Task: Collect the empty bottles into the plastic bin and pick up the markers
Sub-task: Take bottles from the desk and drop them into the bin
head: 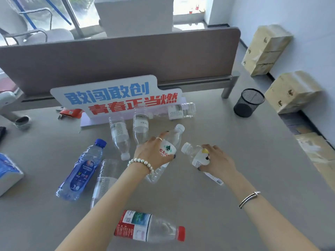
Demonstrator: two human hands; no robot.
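Head view: the grey desk surface (226, 205) carries a scatter of clear plastic bottles. The left hand (154, 153), with a pearl bracelet at the wrist, is closed around a clear white-capped bottle with a white-and-green label (170, 144); the fingers wrap over the label and the cap points away toward the far right. The right hand (215, 158), with a silver bangle on the forearm, is closed around a smaller clear white-capped bottle with a yellow-marked label (195, 154); its cap points toward the left hand. The two held bottles sit just beside each other near the desk centre; whether either is lifted clear of the surface cannot be determined. A clear bottle with a red cap and red-and-white label (150, 227) lies on its side at the near edge, between the two forearms. A blue-tinted bottle with a blue cap (81, 169) lies to the left, and a clear unlabelled-looking bottle (105, 180) lies just beside it, partly behind the left forearm. Two clear bottles (119, 136) (140, 127) lie side by side beyond the left hand, and another clear bottle (181, 110) lies at the foot of a white sign with blue and red characters (116, 96). A black mesh cylindrical bin (248, 102) stands on the floor beyond the desk's far right corner.
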